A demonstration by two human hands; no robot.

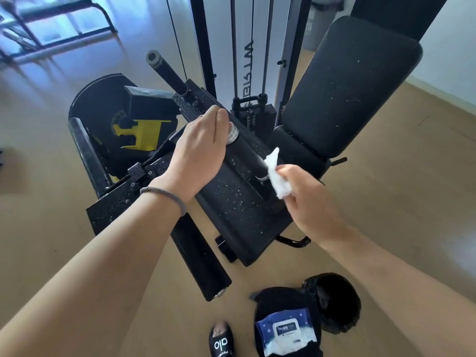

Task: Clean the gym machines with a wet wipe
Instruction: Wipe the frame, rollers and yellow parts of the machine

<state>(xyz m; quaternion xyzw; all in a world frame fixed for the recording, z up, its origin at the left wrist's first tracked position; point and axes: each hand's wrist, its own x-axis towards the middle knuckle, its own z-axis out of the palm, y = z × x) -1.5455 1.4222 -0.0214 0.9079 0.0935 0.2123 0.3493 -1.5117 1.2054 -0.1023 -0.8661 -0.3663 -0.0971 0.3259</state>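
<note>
A black gym machine fills the middle of the head view, with a speckled seat pad and a tilted backrest. A black handle bar with a silver end cap lies across the seat. My left hand rests on the bar's far end, fingers together over the cap. My right hand pinches a crumpled white wet wipe, which touches the near end of the bar by a silver ring.
On the wooden floor near me lie a blue pack of wipes on a black bag, a small black bin and my slippered foot. A second grip bar sticks up to the left. The weight stack and cables stand behind.
</note>
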